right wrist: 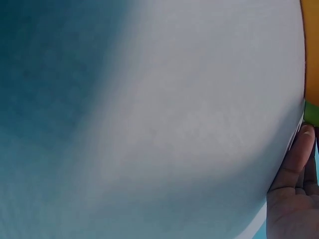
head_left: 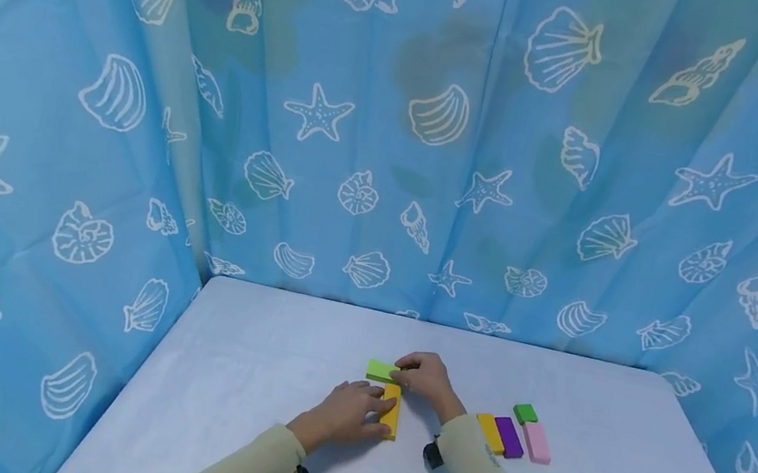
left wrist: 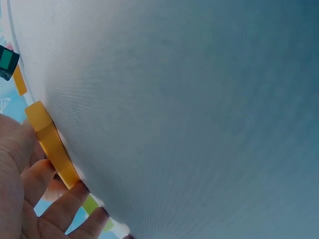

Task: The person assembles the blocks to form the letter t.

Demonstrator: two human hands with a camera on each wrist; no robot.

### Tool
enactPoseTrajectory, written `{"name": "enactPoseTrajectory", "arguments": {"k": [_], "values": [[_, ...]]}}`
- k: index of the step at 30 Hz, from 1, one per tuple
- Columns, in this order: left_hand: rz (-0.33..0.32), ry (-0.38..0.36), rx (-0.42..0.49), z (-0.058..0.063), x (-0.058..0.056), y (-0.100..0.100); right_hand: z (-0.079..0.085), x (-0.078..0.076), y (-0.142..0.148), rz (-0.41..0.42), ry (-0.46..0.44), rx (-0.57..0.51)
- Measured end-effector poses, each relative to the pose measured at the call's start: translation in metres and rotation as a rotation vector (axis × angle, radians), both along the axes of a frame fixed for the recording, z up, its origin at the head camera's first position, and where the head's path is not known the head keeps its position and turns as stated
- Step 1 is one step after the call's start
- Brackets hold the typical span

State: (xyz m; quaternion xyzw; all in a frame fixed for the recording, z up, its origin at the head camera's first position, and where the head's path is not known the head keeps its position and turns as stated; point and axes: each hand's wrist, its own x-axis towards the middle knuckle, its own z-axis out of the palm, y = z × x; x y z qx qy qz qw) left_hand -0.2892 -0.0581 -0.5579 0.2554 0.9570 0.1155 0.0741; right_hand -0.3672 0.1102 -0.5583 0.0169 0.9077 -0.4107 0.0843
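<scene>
A light-green block (head_left: 380, 370) lies crosswise on the table, just beyond the far end of an upright-running yellow block (head_left: 390, 416); together they make a corner. My left hand (head_left: 348, 413) holds the yellow block, thumb near its front end and fingers along its left side and top. In the left wrist view, those fingers (left wrist: 65, 206) reach down to the yellow block's side. With thumb and fingertips, my right hand (head_left: 426, 378) pinches the right end of the light-green block. The right wrist view shows its thumb right at the green end (right wrist: 311, 113).
Right of my right forearm lie a second yellow block (head_left: 490, 434), a purple block (head_left: 509, 437), a pink block (head_left: 536, 442) and a small green block (head_left: 526, 414). A blue shell-patterned curtain (head_left: 365, 141) hangs behind and left of the white table (head_left: 252, 349).
</scene>
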Motion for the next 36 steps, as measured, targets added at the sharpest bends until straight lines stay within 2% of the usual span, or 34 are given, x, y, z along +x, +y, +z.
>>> {"name": "enactPoseTrajectory", "arguments": {"k": [4, 16, 26, 36], "values": [[-0.002, -0.014, -0.001, 0.0001, 0.0003, -0.0001, -0.0014, 0.0013, -0.0021, 0.003, -0.001, 0.009], [-0.011, 0.027, 0.004, 0.0035, 0.0026, 0.0007, -0.0029, 0.0008, -0.0049, 0.013, 0.005, -0.003], [-0.026, 0.030, -0.028, 0.0066, -0.0005, -0.0009, -0.0005, 0.0016, -0.0066, 0.013, 0.012, -0.011], [-0.013, 0.024, -0.018, 0.0065, 0.0011, 0.0003, -0.0006, 0.0038, -0.0074, 0.024, 0.015, -0.009]]}}
